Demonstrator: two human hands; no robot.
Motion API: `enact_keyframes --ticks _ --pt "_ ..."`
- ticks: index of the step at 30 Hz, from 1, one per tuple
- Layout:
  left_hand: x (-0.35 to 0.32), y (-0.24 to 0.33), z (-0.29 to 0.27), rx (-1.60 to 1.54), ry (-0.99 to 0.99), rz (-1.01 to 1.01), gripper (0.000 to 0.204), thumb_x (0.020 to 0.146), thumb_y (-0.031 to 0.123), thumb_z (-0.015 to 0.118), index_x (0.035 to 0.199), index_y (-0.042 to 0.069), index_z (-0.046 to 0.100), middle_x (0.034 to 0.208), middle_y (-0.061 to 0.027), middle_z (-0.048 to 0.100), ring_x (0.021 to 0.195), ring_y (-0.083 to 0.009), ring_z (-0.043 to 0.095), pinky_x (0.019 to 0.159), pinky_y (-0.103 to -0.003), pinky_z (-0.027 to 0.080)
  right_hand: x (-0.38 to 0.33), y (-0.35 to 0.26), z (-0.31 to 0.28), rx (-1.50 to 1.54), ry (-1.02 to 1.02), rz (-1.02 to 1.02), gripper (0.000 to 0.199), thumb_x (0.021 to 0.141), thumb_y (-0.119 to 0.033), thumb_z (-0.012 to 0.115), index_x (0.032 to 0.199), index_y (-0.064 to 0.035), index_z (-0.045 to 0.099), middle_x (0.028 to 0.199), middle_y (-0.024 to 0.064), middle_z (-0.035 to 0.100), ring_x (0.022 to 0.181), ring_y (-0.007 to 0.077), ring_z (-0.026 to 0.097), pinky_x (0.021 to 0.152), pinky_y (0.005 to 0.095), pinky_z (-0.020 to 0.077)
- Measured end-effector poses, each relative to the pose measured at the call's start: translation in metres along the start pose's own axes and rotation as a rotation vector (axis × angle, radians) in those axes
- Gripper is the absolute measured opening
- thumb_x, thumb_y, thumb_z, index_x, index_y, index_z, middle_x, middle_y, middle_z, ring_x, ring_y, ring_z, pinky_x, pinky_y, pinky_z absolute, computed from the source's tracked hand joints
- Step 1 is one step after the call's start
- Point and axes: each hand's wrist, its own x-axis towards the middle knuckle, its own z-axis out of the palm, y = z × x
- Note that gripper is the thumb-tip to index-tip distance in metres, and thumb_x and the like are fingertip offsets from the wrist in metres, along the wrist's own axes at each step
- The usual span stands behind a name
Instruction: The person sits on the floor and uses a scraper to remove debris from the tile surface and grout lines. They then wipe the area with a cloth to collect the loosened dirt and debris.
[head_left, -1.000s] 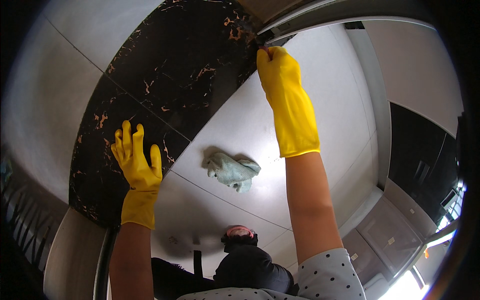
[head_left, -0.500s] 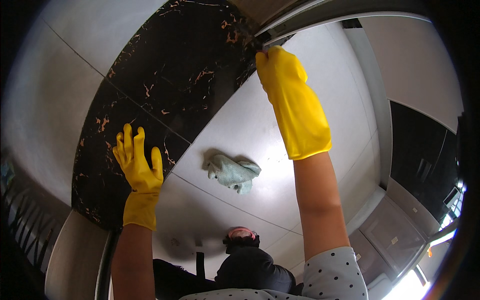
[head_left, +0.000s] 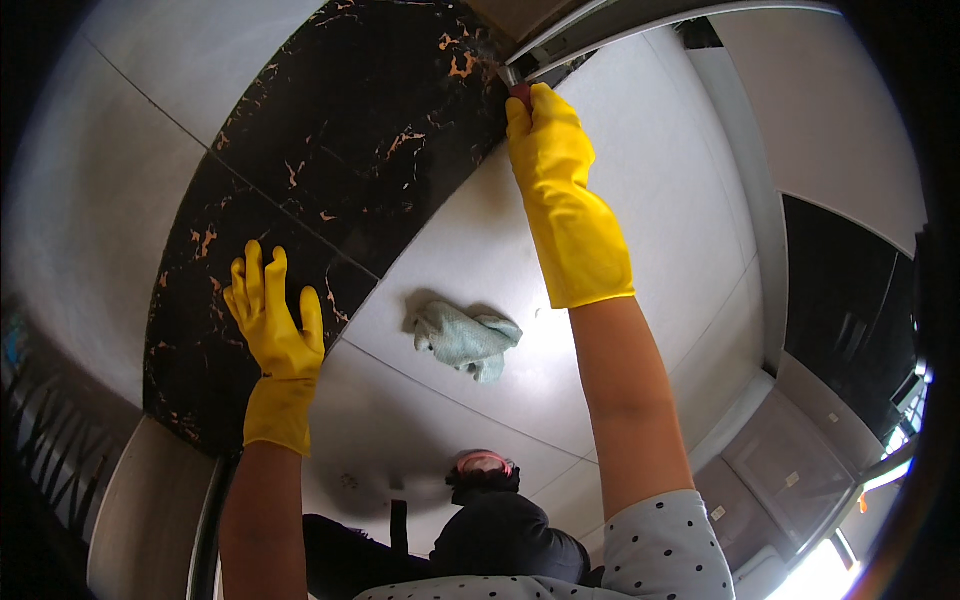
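Note:
Both my hands wear yellow rubber gloves. My left hand (head_left: pixel 272 310) rests with fingers stretched out on the black marble-patterned floor strip (head_left: pixel 340 190). Farther off, my right hand (head_left: pixel 550 135) is closed around a small tool with a dark red handle (head_left: pixel 520 93). Its short metal end points at the strip's far corner, beside the metal door track; the exact kind of tool cannot be made out. A crumpled pale green cloth (head_left: pixel 465 340) lies on the white tiles between my arms, touched by neither hand.
White floor tiles (head_left: pixel 640 190) spread to the right of the strip, grey ones (head_left: pixel 90 200) to its left. A metal frame track (head_left: pixel 600 30) runs across the far right. Dark and grey cabinets (head_left: pixel 840 290) line the right side. A door frame edge (head_left: pixel 150 500) stands near left.
My right hand has shifted slightly left and away from me, and the red handle and metal end of its tool now show. My left hand and the cloth stay nearly in place.

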Motion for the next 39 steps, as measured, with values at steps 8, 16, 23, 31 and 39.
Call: enact_keyframes --ticks 8,16,23,31,39 --pt "-0.003 -0.003 0.001 -0.009 0.014 0.005 0.053 0.093 0.023 0.058 0.142 0.006 0.048 0.152 -0.0229 0.038 0.139 -0.0465 0.035 0.114 -0.061 0.023 -0.001 -0.040 -0.032 -0.063 -0.248 0.318 0.029 0.095 -0.036 0.058 0.100 -0.0087 0.066 0.094 0.0165 0.070 0.087 0.0362 0.067 0.074 0.0430 0.0532" --pt "-0.002 -0.003 0.002 -0.016 0.005 0.003 0.054 0.093 0.023 0.058 0.143 0.006 0.048 0.153 -0.0231 0.038 0.139 -0.0480 0.034 0.113 -0.063 0.022 -0.004 -0.003 -0.002 0.130 0.019 0.058 0.027 0.094 -0.032 0.063 0.101 -0.0064 0.066 0.092 0.0170 0.070 0.083 0.0344 0.067 0.073 0.0388 0.0517" --pt "-0.003 -0.005 0.001 -0.017 -0.010 -0.013 0.053 0.092 0.022 0.058 0.142 0.006 0.049 0.153 -0.0230 0.038 0.138 -0.0489 0.035 0.113 -0.063 0.022 0.000 -0.017 -0.022 0.029 -0.160 0.117 0.026 0.093 -0.034 0.060 0.100 -0.0106 0.067 0.098 0.0146 0.071 0.093 0.0365 0.067 0.079 0.0444 0.0531" --pt "-0.002 -0.004 0.002 -0.023 -0.003 -0.004 0.053 0.092 0.022 0.058 0.142 0.006 0.049 0.152 -0.0232 0.038 0.138 -0.0489 0.035 0.112 -0.063 0.024 0.006 -0.024 0.001 0.005 -0.008 0.123 0.032 0.093 -0.035 0.062 0.110 -0.0084 0.067 0.104 0.0183 0.070 0.096 0.0397 0.065 0.082 0.0419 0.0523" --pt "-0.002 -0.005 0.003 -0.047 0.016 -0.005 0.054 0.092 0.023 0.058 0.143 0.007 0.049 0.153 -0.0224 0.038 0.139 -0.0474 0.034 0.113 -0.062 0.023 -0.002 -0.027 -0.004 0.021 -0.043 0.187 0.033 0.094 -0.036 0.062 0.112 -0.0087 0.066 0.103 0.0167 0.071 0.096 0.0365 0.067 0.081 0.0403 0.0528"
